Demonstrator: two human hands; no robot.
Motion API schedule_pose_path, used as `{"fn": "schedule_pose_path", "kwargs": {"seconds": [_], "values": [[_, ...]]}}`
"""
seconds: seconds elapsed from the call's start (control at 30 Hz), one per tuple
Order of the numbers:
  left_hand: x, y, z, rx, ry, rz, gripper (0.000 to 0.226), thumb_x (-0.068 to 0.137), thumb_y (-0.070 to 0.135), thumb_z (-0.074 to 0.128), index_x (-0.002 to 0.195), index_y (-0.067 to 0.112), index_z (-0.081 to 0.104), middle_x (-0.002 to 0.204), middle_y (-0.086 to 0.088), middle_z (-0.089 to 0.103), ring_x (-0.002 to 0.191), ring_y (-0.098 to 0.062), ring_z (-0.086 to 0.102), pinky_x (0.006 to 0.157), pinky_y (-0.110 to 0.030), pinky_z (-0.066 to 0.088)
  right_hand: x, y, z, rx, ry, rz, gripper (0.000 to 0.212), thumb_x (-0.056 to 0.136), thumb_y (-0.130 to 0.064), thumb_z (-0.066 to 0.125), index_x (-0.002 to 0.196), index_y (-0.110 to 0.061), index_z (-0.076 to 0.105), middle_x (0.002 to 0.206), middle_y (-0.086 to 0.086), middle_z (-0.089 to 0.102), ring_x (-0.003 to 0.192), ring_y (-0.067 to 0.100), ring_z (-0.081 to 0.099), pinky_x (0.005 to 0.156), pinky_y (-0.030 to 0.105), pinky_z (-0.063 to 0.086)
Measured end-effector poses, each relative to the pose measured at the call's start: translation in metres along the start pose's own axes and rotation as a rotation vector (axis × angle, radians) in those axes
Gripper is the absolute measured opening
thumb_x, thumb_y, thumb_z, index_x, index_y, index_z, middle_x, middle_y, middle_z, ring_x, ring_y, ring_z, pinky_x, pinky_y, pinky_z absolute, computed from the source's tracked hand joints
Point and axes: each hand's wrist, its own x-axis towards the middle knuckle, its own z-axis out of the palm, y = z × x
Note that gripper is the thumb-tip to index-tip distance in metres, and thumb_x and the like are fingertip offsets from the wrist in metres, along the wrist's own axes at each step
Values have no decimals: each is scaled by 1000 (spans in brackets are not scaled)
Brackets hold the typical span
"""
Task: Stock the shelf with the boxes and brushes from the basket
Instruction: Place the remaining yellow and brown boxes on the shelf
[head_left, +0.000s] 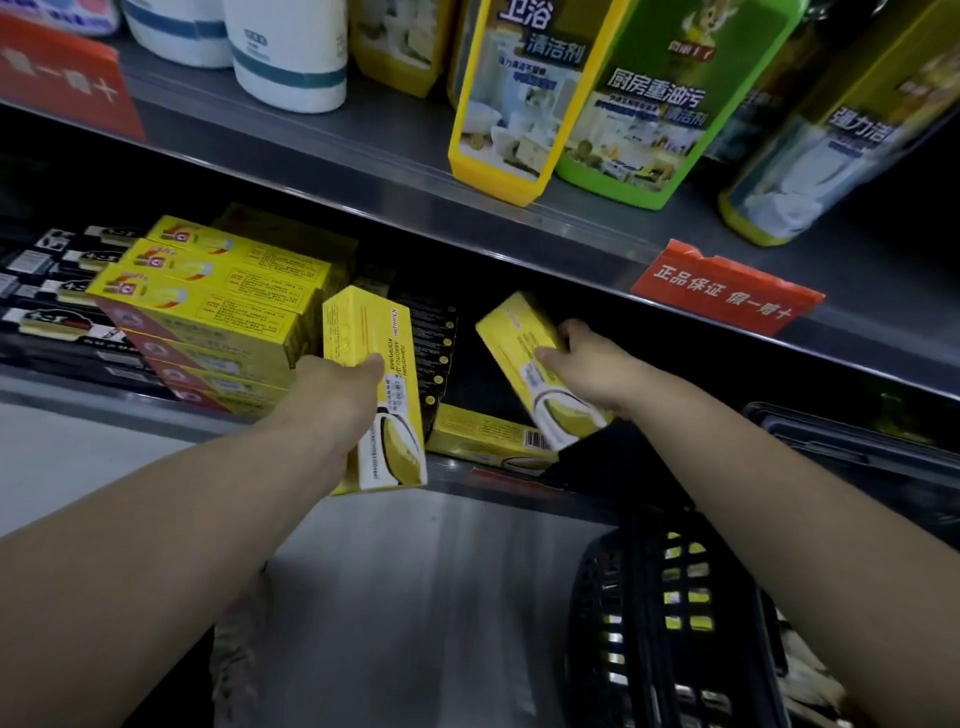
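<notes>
My left hand (337, 387) grips a yellow box (376, 374), held upright at the front edge of the lower shelf (498, 478). My right hand (589, 364) holds a second yellow box (530, 358), tilted and pushed into the shelf opening. A third yellow box (483, 434) lies flat on the shelf between them. To the left a stack of yellow boxes (208, 301) fills the shelf, with black packaged brushes (57, 291) beyond it. The black basket (654, 613) stands at lower right under my right forearm, with yellow items showing through its mesh.
The upper shelf (363, 150) carries yellow and green cleaner bottles (623, 98) and white bottles (291, 57). Red price tags (727, 291) hang on its front edge. A dark tray (852, 441) sits to the right on the lower level. Grey floor lies below.
</notes>
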Motion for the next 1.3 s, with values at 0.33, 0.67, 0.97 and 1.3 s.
{"fn": "schedule_pose_path", "kwargs": {"seconds": [0.33, 0.67, 0.97, 1.3], "values": [[8, -3, -6, -21, -27, 78, 43, 95, 30, 51, 130, 6, 45, 106, -10, 59, 88, -26, 54, 73, -34, 42, 59, 14, 56, -442, -276, -86, 55, 91, -37, 53, 140, -36, 28, 140, 12, 29, 125, 34, 36, 100, 41, 37], [7, -4, -2, -55, -58, 121, 45, 95, 30, 53, 133, 9, 41, 87, 3, 49, 80, -18, 48, 66, -29, 38, 52, 25, 55, -669, -456, -91, 111, 68, -39, 80, 148, -29, 4, 149, 10, 19, 130, 32, 38, 100, 41, 43], [2, -2, 2, -75, -121, 77, 32, 93, 30, 56, 121, 17, 49, 95, -2, 60, 94, -26, 57, 70, -34, 44, 33, 1, 32, -426, -284, -164, 84, 82, -43, 66, 148, -18, 20, 150, 11, 29, 129, 28, 42, 100, 32, 41], [-12, -3, 18, 11, -340, 180, 28, 86, 27, 66, 109, 12, 64, 101, -2, 69, 97, -21, 64, 88, -36, 51, -42, -30, 10, 884, -357, -122, 18, 96, -16, 49, 109, -5, 55, 101, 10, 66, 84, 19, 62, 85, 35, 51]]}}
